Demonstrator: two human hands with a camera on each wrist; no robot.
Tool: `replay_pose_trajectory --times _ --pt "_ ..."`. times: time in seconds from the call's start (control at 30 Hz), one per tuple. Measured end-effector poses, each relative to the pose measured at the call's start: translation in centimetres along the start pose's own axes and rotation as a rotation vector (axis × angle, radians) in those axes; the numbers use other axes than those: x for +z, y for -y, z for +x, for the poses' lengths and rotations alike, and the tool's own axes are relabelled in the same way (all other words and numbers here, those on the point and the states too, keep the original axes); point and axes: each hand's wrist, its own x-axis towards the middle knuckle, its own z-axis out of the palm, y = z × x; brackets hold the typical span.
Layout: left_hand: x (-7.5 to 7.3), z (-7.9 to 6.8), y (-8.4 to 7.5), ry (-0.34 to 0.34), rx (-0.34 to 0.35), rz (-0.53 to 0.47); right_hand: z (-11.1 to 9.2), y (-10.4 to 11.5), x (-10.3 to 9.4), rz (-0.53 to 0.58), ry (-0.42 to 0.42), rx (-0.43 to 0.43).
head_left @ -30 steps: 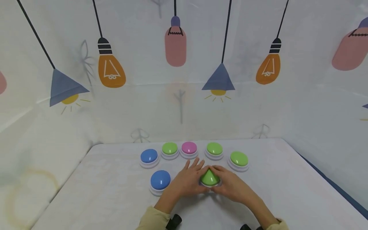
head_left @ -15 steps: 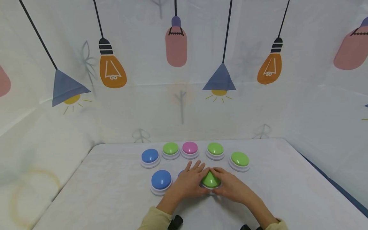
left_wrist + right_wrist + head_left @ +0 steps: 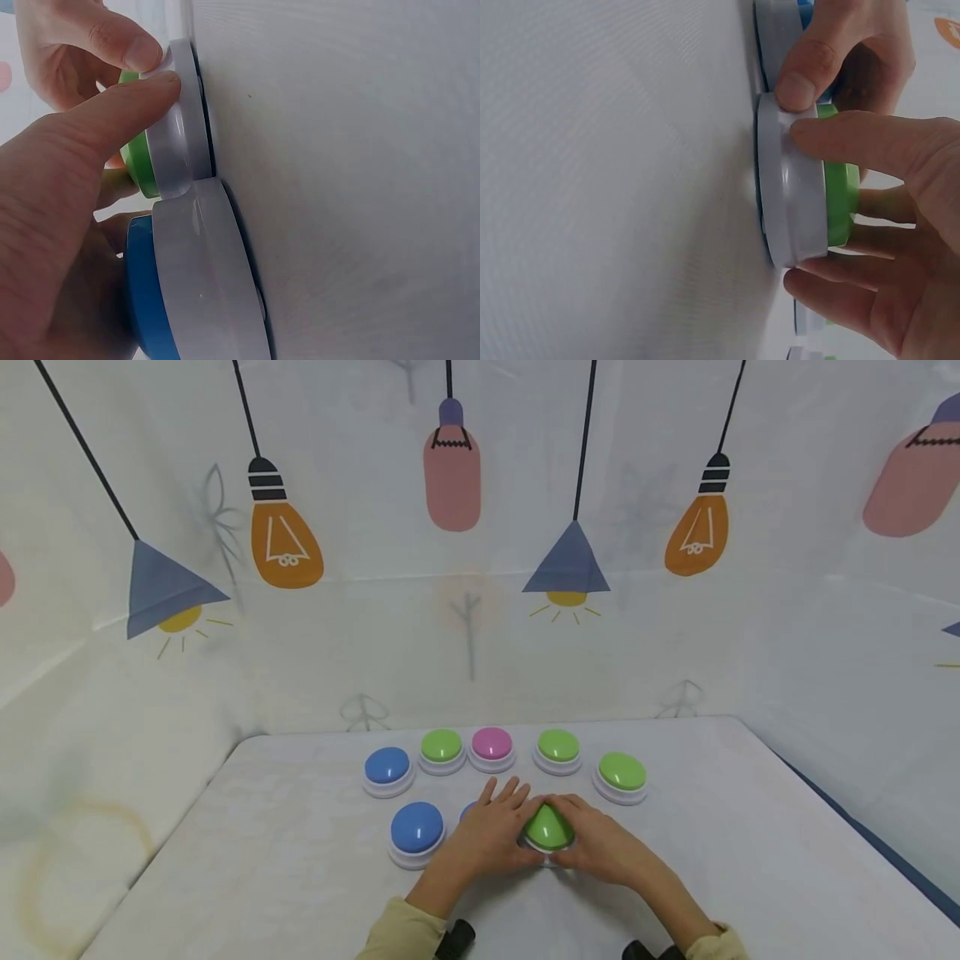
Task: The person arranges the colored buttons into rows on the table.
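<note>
In the head view both hands frame a green push button (image 3: 548, 829) on a white round base. My left hand (image 3: 491, 839) holds its left side, thumb (image 3: 161, 88) on the base's near wall and fingers at the far side. My right hand (image 3: 603, 843) grips the right side, thumb (image 3: 832, 135) on the white base and fingertips (image 3: 810, 281) curled round its edge. The two thumbs lie close together on the near side. Under my left hand, a blue push button (image 3: 150, 292) stands with its base against the green one's; the head view shows only a sliver of it.
Another blue push button (image 3: 417, 828) stands left of my left hand. Behind, in an arc, are a blue button (image 3: 387, 766), a green one (image 3: 441, 746), a pink one (image 3: 492, 744) and two more green ones (image 3: 558, 746). A white cloth (image 3: 285, 860) covers the table.
Both hands stay round the green push button with hardly any shift. The left hand sits slightly lower than a second ago, and a sliver of the blue button beneath it shows. The head view shifts slightly.
</note>
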Motion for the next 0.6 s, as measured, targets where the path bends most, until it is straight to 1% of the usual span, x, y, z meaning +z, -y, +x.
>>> replay_pose_trajectory --times 0.4,0.6 --pt "-0.01 0.08 0.0 0.002 0.0 -0.017 0.04 -0.21 -0.16 0.015 0.038 0.035" --pt "-0.15 0.03 0.06 -0.01 0.001 -0.023 0.12 -0.21 -0.27 -0.01 0.014 0.022"
